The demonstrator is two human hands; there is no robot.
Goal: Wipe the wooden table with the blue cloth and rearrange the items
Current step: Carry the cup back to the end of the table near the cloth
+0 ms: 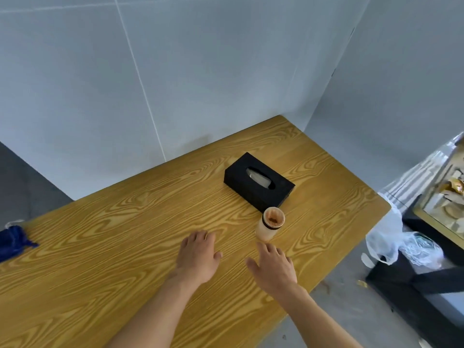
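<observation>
Take the black tissue box (259, 185) as your marker: it lies flat on the wooden worktop (113, 247), toward the far side, with a pale tissue showing in its top slot. Just nearer to you than the box's right end stands a small clear cup (270, 224) with a dark band round its rim and brownish residue inside; whether it touches the box, you cannot tell.

Your left hand (198, 257) lies nearer to you than the box, palm down with fingers straight and spread on the wood, its grip released and grasping nothing. Your right hand (272, 267) sits beside it, just short of the cup, fingers relaxed and pointing toward the cup without reaching it; its grip is likewise released.

The blue cloth (13, 242) lies bunched well to the left of the box, at the worktop's left edge, apart from both hands. To the right of the box, beyond the worktop's edge, a clear plastic bag (399, 247) sits on dark furniture.
</observation>
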